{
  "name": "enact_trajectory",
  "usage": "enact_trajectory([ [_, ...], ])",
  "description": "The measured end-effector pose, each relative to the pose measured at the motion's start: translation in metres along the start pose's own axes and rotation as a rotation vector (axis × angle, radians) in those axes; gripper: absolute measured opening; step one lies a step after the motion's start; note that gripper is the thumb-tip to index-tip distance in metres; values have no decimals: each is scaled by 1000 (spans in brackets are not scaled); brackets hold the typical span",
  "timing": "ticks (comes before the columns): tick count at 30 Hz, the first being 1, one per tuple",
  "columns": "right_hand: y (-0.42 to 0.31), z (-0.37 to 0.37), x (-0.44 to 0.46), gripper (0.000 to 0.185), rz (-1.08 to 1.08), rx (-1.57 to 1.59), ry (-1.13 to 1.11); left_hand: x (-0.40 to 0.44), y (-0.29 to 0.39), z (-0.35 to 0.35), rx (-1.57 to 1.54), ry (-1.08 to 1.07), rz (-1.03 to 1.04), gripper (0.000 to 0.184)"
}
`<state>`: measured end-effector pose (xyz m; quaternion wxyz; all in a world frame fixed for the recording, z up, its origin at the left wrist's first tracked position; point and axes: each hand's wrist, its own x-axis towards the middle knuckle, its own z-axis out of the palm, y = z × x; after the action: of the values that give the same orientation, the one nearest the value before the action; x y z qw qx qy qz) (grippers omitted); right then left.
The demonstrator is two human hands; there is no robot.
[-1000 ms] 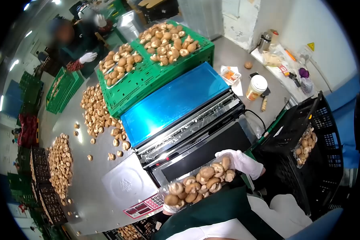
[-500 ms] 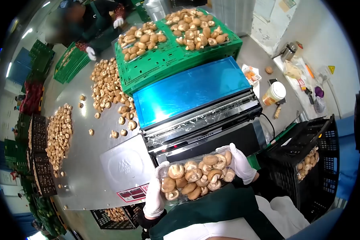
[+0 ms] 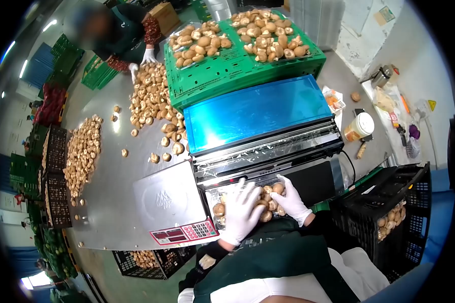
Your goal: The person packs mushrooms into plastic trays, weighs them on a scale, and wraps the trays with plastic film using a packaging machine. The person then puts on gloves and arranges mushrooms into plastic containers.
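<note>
A clear tray of brown mushrooms (image 3: 266, 214) sits at the near edge of the wrapping machine (image 3: 268, 146). Spread over the tray's left part, my gloved left hand (image 3: 241, 212) has its fingers apart, palm on the mushrooms. My gloved right hand (image 3: 292, 203) rests at the tray's right end, thumb and fingers apart, touching its side. Both hands hide part of the tray. Left of the machine lies a scale (image 3: 169, 199) with a red keypad, nothing on its plate.
A green crate (image 3: 202, 83) bearing mushroom trays stands behind. Loose mushrooms (image 3: 149, 96) lie on the steel table (image 3: 111, 202), where a co-worker's gloved hands touch the pile. A cup (image 3: 359, 127) stands right; a black crate (image 3: 359, 212) holds a mushroom pack.
The tray has come down onto the machine's near edge. My left hand has moved from its left end onto the mushrooms. The co-worker's hands have reached the pile, and the view has shifted.
</note>
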<state>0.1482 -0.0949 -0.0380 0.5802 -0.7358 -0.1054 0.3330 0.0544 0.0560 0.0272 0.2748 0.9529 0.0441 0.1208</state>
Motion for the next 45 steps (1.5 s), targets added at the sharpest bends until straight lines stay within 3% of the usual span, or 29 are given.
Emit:
enact_trajectory([
  [4, -3, -2, -2, 60, 13, 17, -16, 2, -3, 36, 130, -152, 53, 51],
  [9, 6, 2, -2, 62, -104, -119, 43, 3, 0, 39, 141, -135, 42, 47],
  [19, -12, -2, -5, 69, -61, -236, 16, 3, 1, 41, 158, -107, 48, 44],
  [21, -22, -7, -7, 66, -4, -441, -9, 2, 1, 42, 151, -103, 41, 43],
  [22, -20, -9, -8, 66, -75, -637, 27, 3, 1, 42, 156, -130, 28, 44],
  [23, -24, -12, -9, 67, -420, -987, 220, 3, 1, 41, 160, -156, 14, 44],
  [25, -45, -15, -10, 49, -573, -950, 281, 4, 3, 42, 149, -148, -9, 44],
  [26, -38, -14, -9, 49, -577, -949, 274, 5, 4, 42, 143, -150, -13, 43],
  [28, -19, -15, -4, 24, -618, -953, 83, 9, 4, 43, 149, -111, 22, 43],
  [31, -14, -14, 0, 9, -693, -899, 137, 16, 4, 48, 90, -40, 104, 31],
  [39, -15, -19, 0, 4, -677, -633, 149, 25, 1, 62, 28, 92, 173, 15],
  [45, -12, -24, 9, 4, -624, -583, -5, 25, 1, 67, -42, 173, 167, 8],
])
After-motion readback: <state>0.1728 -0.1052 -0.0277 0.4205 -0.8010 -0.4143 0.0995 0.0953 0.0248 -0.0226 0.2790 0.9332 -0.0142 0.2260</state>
